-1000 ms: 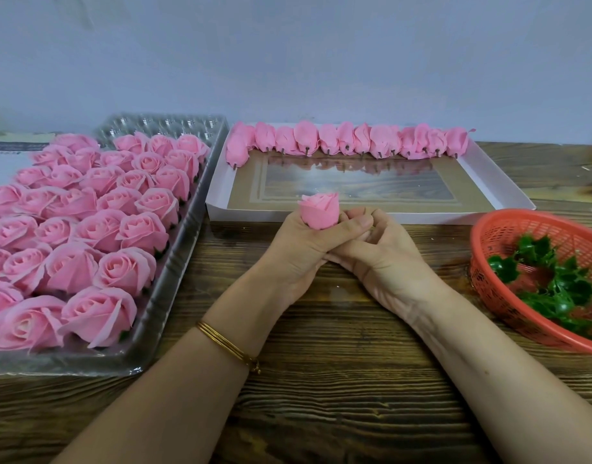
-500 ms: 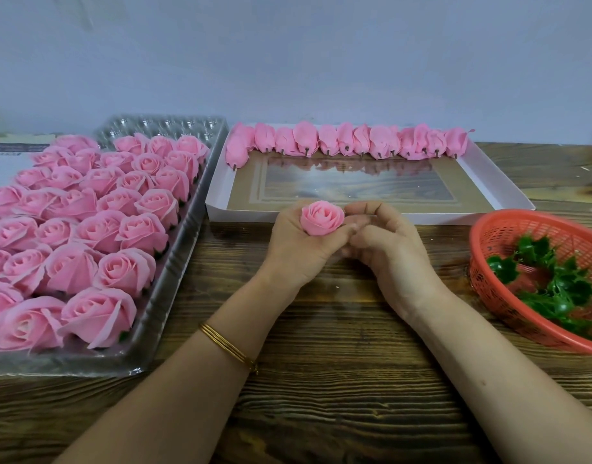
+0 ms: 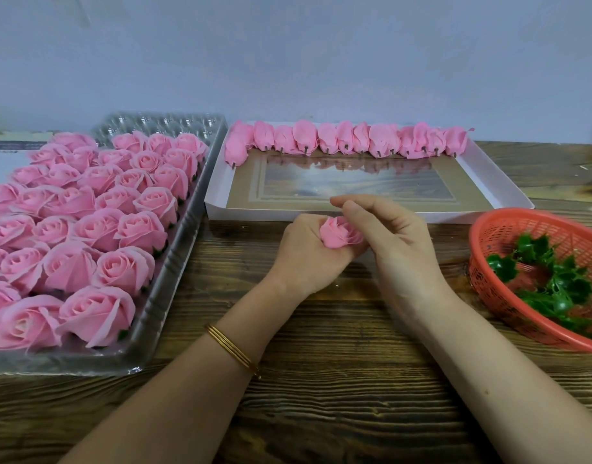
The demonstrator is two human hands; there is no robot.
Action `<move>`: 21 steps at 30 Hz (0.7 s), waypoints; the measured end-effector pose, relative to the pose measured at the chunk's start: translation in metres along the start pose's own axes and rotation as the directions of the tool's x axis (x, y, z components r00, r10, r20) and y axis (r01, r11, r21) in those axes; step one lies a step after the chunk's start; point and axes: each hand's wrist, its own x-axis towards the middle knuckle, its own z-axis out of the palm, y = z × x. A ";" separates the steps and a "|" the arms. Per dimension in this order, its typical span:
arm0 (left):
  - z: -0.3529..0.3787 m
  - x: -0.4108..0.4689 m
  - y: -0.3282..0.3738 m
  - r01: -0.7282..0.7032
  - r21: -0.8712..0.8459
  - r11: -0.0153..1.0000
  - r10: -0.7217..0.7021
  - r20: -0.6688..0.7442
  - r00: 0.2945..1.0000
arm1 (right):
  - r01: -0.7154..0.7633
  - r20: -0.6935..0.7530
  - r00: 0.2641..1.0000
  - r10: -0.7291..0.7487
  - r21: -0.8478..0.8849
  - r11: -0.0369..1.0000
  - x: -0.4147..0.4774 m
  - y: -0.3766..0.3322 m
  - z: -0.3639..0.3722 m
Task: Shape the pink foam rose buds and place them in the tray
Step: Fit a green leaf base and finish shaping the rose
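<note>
Centre of frame: the left hand (image 3: 306, 254) grips a pink foam rose bud (image 3: 338, 234) in its curled fingers, just above the wooden table (image 3: 321, 403). The right hand (image 3: 396, 244) curls around the bud's right side, its fingertips on the outer petals. Left of frame: a clear plastic tray (image 3: 162, 314) nearly filled with opened pink roses (image 3: 130, 229). Upper centre: a white shallow box (image 3: 510, 187) with a row of closed buds (image 3: 348, 140) along its far edge. Right edge: a red basket (image 3: 502, 229) holding green calyx pieces (image 3: 552, 279). A gold bangle (image 3: 234, 351) circles the left wrist.
</note>
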 end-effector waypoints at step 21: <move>-0.003 -0.001 0.007 -0.049 0.024 0.998 0.047 0.089 0.995 | -0.069 0.283 0.957 0.057 0.029 0.997 0.003 0.007 -0.007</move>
